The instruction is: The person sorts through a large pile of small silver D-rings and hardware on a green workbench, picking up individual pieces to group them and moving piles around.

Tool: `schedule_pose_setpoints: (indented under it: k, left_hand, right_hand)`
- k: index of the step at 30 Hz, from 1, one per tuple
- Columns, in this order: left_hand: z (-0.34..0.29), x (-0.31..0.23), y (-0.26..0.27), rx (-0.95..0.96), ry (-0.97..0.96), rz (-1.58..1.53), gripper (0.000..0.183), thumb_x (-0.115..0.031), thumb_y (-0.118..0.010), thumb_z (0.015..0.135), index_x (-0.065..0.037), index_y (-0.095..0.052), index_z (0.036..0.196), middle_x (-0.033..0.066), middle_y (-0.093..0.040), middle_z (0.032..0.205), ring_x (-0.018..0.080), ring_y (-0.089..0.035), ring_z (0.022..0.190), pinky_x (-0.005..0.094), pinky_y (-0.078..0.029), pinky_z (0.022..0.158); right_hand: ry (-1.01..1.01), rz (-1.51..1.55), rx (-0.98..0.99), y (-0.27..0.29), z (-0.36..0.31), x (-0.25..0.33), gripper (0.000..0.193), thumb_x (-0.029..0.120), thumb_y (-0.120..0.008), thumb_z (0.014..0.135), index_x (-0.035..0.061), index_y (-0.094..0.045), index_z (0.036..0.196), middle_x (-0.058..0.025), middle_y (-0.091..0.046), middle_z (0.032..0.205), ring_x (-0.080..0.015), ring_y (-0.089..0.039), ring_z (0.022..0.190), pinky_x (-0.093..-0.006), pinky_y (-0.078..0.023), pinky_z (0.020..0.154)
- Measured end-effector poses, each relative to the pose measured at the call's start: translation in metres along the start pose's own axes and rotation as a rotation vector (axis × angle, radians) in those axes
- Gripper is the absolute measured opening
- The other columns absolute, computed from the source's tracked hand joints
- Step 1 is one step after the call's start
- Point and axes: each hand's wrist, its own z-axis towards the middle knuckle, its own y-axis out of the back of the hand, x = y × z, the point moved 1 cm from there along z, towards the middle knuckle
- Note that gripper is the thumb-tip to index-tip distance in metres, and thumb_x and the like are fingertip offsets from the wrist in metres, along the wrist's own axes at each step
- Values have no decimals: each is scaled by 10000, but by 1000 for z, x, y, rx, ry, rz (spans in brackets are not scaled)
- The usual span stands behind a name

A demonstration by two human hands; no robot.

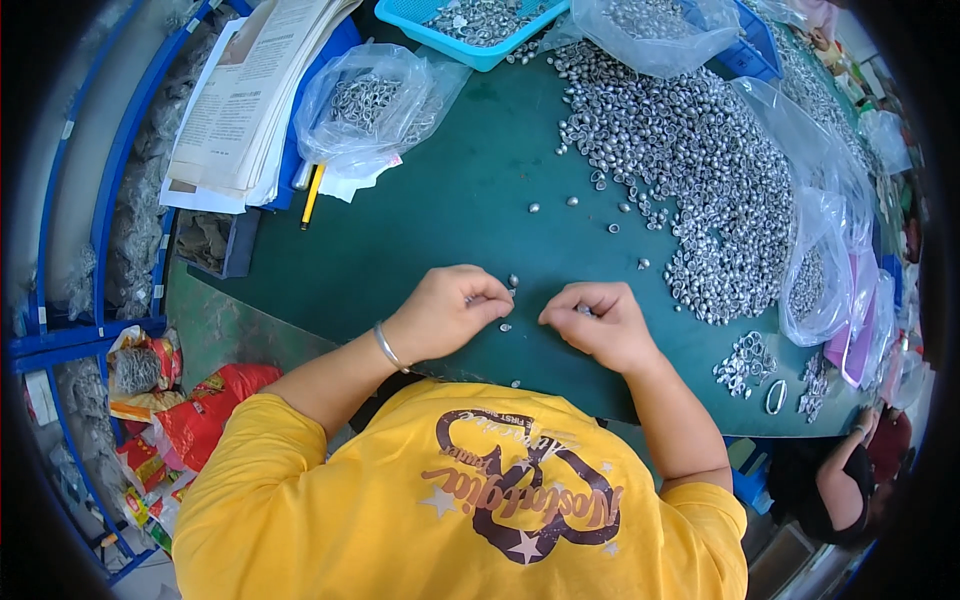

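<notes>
Over the near edge of the green tabletop, my left hand (448, 312) is closed in a pinch, with the tips of thumb and forefinger together. Whatever it grips is too small to make out. A short gap away, my right hand (606, 326) is closed with its fingers curled, and a small silvery metal piece (584, 310) shows among them. One loose metal piece (505, 328) lies between the hands, and another rounded one (514, 280) sits just beyond my left fingertips. A large heap of small silvery dome-shaped metal pieces (725, 190) spreads over the table at the right.
Clear bags of metal parts (370, 105) and a turquoise basket (470, 52) stand at the back. Papers (240, 110) and a yellow pencil (313, 196) lie left. Small metal piles (745, 362) are at the near right. Another person (845, 480) sits at far right.
</notes>
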Motion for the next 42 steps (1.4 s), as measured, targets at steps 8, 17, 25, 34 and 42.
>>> schedule_pose_setpoints:
  k: [8,17,25,34,42]
  left_hand:
    - [2,-2,9,28,-35,27,81,-93,-676,769,-52,-688,838,56,-601,708,156,-559,615,242,-449,579]
    - [-7,0,-3,40,-261,368,107,-125,-683,740,-71,-680,833,71,-569,718,229,-577,659,307,-481,601]
    - [-1,-5,-15,-15,-389,402,98,-142,-697,718,-76,-646,768,69,-539,687,241,-570,634,313,-475,563]
    - [28,-40,-28,-219,-158,-311,69,1,-605,758,-26,-542,769,55,-533,719,161,-547,668,269,-434,588]
    - [59,-79,-60,-230,-855,344,88,-90,-605,677,-58,-547,735,95,-551,823,271,-539,783,407,-413,785]
  right_hand:
    - [546,-947,-82,-23,3,-4,133,95,-621,742,70,-643,871,-73,-526,635,-256,-572,564,-351,-477,494]
    - [487,-1002,-68,-24,2,-2,109,137,-646,758,62,-617,831,-87,-558,675,-261,-585,581,-348,-474,489]
    - [-222,457,-81,-1,3,0,70,69,-518,825,10,-546,799,-75,-487,570,-164,-427,421,-252,-312,359]
    - [-51,1552,-405,-17,19,-6,229,209,-472,860,-1,-555,901,-129,-579,920,-251,-578,831,-365,-489,770]
    - [-12,1460,-434,-20,4,11,289,265,-403,904,41,-559,997,-76,-596,973,-198,-570,903,-314,-470,824]
